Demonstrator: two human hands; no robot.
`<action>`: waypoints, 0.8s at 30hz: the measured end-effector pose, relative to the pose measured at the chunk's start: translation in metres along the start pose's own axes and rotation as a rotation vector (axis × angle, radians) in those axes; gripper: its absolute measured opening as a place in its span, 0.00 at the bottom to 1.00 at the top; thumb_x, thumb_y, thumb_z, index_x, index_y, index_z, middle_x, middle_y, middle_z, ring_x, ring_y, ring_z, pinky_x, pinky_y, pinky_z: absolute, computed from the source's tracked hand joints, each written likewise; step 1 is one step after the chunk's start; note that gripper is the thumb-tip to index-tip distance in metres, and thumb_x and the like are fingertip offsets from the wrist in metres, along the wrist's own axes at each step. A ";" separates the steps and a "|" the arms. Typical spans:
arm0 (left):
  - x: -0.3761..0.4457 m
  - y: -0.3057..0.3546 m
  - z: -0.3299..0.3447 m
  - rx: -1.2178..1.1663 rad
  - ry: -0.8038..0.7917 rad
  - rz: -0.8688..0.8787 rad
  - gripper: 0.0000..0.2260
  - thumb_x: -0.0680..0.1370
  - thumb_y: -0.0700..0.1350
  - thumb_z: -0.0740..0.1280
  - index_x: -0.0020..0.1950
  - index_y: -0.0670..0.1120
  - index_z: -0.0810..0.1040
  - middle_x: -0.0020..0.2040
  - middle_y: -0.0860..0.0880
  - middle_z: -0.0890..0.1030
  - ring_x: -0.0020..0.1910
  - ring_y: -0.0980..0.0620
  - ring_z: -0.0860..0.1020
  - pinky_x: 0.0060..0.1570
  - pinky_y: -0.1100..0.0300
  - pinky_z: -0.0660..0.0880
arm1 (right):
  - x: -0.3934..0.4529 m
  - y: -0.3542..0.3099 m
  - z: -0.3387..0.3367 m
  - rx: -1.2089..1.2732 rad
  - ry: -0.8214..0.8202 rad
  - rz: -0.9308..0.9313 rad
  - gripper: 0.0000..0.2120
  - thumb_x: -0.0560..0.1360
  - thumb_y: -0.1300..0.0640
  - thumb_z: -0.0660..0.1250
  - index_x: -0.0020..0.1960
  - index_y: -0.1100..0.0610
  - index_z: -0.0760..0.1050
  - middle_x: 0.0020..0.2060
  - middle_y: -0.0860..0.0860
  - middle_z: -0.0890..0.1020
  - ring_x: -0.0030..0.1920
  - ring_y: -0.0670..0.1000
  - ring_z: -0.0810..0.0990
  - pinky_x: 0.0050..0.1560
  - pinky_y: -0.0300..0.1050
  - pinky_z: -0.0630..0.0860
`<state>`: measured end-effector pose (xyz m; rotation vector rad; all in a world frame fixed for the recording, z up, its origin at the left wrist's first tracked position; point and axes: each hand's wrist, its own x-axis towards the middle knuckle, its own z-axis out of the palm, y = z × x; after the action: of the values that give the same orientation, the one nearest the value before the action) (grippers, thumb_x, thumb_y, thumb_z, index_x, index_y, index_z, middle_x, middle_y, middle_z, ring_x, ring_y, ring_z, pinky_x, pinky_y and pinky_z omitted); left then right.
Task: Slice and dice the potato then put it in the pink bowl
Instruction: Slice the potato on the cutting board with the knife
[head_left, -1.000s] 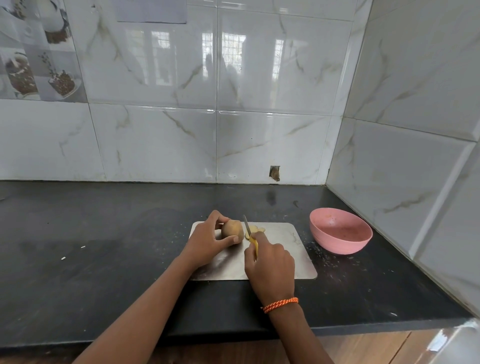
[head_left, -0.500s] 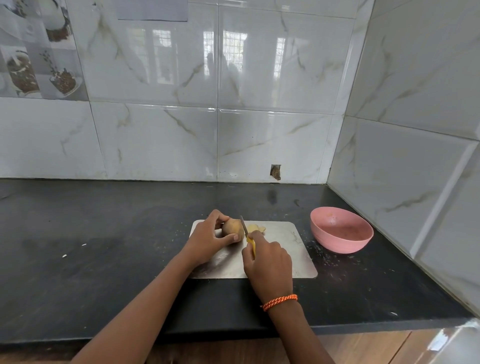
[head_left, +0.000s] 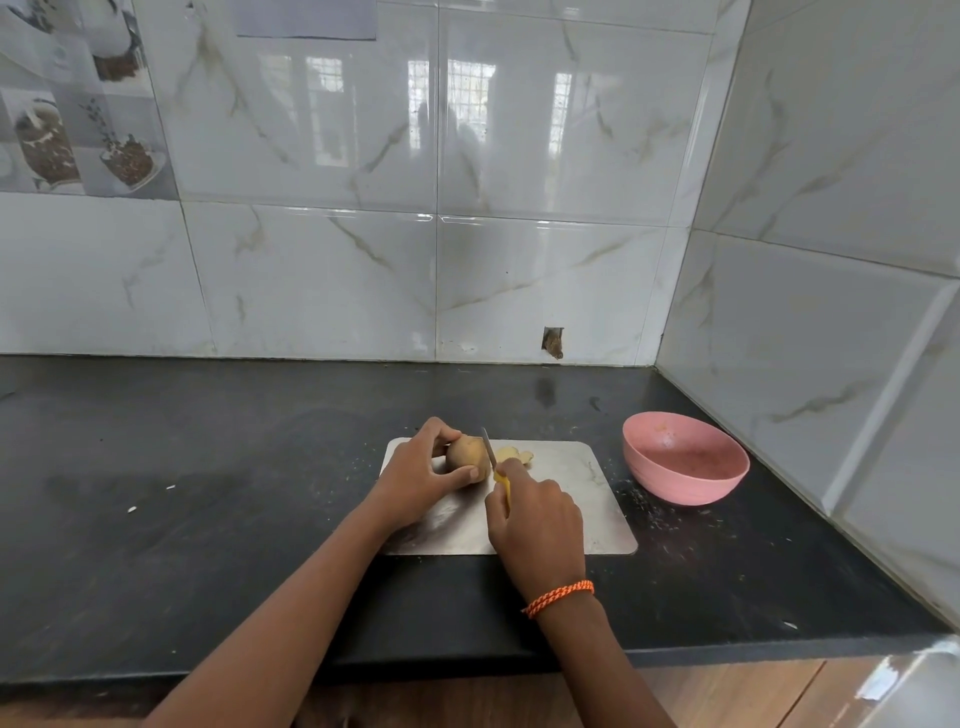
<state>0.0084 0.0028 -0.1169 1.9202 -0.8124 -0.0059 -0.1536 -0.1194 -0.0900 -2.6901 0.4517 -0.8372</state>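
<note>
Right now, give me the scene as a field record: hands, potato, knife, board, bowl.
left hand: grips the potato, steadying it on the board
right hand: grips the knife handle
potato: mostly whole, skin on
knife: blade at the potato's right end
slices: a few cut pieces right of the blade
board: flat on the dark counter
pink bowl: right of the board, holds no potato

Glossy white marble-look wall tiles (head_left: 545, 156) with grey-gold veins cover the back wall and the right side wall (head_left: 841, 208), meeting in a corner. Window reflections (head_left: 452, 104) shine in the back tiles. Top left there's a picture tile (head_left: 67, 104) with cups and coffee beans. A small chipped hole (head_left: 553, 342) sits low on the back wall. The surface (head_left: 208, 493) is dark stone, dusted with crumbs, with a wood front (head_left: 727, 691) below its edge.
</note>
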 end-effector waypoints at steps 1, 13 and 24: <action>0.000 0.000 0.000 -0.002 -0.003 -0.003 0.21 0.72 0.56 0.82 0.58 0.57 0.75 0.62 0.58 0.83 0.65 0.60 0.80 0.69 0.52 0.76 | 0.000 0.001 0.000 0.008 -0.006 0.005 0.13 0.83 0.50 0.57 0.65 0.50 0.72 0.43 0.54 0.81 0.39 0.53 0.71 0.39 0.48 0.63; 0.001 0.000 -0.003 -0.046 -0.045 -0.009 0.21 0.73 0.50 0.83 0.60 0.51 0.77 0.64 0.57 0.84 0.65 0.62 0.80 0.69 0.54 0.76 | 0.011 -0.005 0.006 -0.056 -0.171 0.014 0.11 0.83 0.53 0.56 0.63 0.52 0.72 0.49 0.54 0.81 0.46 0.56 0.77 0.41 0.48 0.66; -0.003 0.005 0.000 0.193 0.077 -0.054 0.22 0.77 0.55 0.76 0.65 0.51 0.70 0.58 0.53 0.80 0.54 0.54 0.79 0.55 0.53 0.77 | -0.011 -0.004 -0.007 -0.112 -0.137 0.033 0.11 0.82 0.51 0.58 0.62 0.52 0.72 0.41 0.50 0.74 0.40 0.53 0.70 0.39 0.47 0.65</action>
<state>0.0036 0.0030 -0.1133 2.1100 -0.7315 0.1172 -0.1654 -0.1124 -0.0887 -2.8116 0.5240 -0.6307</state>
